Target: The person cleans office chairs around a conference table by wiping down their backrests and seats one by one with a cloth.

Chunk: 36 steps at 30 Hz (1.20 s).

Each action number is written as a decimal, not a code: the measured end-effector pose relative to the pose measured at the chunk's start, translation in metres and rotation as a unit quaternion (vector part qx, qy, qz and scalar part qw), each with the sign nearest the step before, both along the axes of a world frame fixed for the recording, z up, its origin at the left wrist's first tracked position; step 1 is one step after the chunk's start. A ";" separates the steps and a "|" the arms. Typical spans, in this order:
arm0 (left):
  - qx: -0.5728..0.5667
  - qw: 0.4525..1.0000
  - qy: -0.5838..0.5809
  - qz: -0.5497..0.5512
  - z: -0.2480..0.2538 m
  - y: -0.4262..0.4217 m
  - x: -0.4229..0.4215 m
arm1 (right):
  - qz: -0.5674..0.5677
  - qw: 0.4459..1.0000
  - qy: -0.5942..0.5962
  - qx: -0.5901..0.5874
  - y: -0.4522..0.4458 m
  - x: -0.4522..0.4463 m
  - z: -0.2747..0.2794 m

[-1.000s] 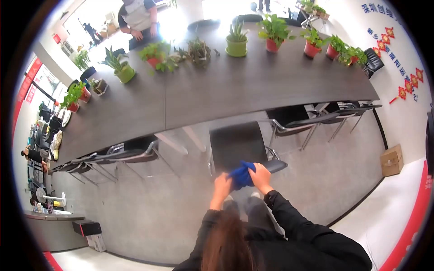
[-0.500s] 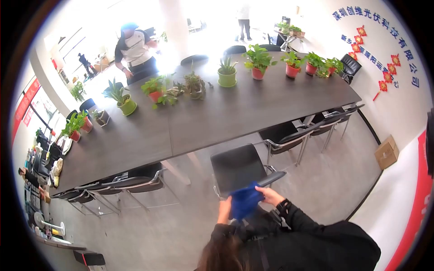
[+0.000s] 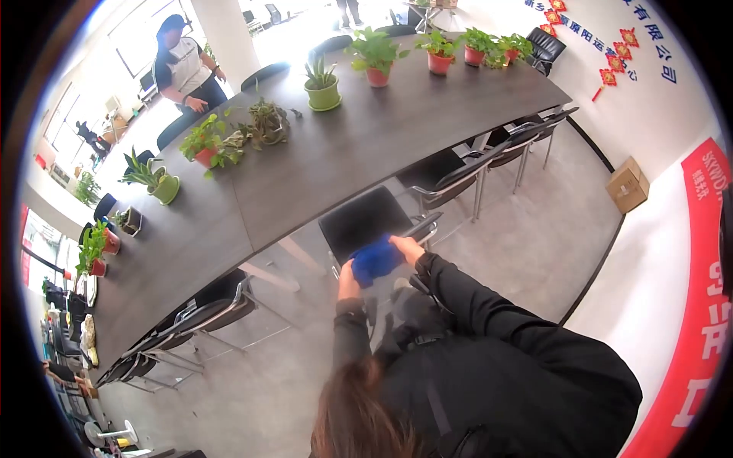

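Near the middle of my head view, the blue cloth [image 3: 376,262] hung between both hands, slightly blurred and gathered into a compact bundle. The left hand [image 3: 348,282] pinched its left end and the right hand [image 3: 408,249] its upper right corner; I couldn't make out the fingers behind the fabric. Half a second earlier I had seen the cloth opened out broader and lower in the view, and a second back it was crumpled tight with the hands closer together. It now showed against the front of the black chair [image 3: 357,220], though I couldn't tell whether it touched. Beyond the chair stretched the long dark table [image 3: 321,156], which ran more steeply across my picture than it had before, since the camera had turned. The potted plants [image 3: 374,57] kept their places along its far side, in red and green pots. Across the table stood a co-worker [image 3: 182,69], now further left in my frame. Off to the right, a cardboard box [image 3: 628,185] sat on the floor by the wall, and more of the red banner [image 3: 701,305] had come into sight, while the wall lettering [image 3: 666,65] was now cut off at the top.
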<state>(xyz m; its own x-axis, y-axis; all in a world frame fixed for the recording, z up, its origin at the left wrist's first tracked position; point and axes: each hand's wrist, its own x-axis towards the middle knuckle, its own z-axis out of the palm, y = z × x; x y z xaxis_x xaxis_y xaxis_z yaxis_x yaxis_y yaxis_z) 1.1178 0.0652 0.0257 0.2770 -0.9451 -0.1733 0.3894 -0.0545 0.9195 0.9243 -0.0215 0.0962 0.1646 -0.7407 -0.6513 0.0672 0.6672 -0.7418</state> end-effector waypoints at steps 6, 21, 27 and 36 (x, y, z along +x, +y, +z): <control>0.137 0.951 0.277 -0.004 0.019 -0.059 0.004 | -0.034 0.997 -0.022 -0.062 -0.035 -0.001 0.001; 0.232 0.935 0.257 0.072 -0.024 -0.108 0.017 | 0.079 0.989 -0.125 0.023 -0.101 -0.005 0.005; 0.232 0.936 0.260 0.052 0.041 -0.108 0.003 | 0.009 0.979 -0.156 0.134 -0.132 -0.046 -0.016; 0.277 0.950 0.144 0.032 0.042 -0.117 0.002 | -0.039 0.965 -0.243 0.096 -0.150 -0.059 -0.013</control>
<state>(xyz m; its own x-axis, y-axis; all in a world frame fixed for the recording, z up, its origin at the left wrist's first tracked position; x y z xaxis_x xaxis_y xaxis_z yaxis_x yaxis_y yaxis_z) 1.1194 -0.0516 0.0682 0.1965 -0.6697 -0.7161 0.6383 -0.4670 0.6119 0.8657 -0.1712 0.0835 0.4335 -0.6366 -0.6378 0.4310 0.7680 -0.4737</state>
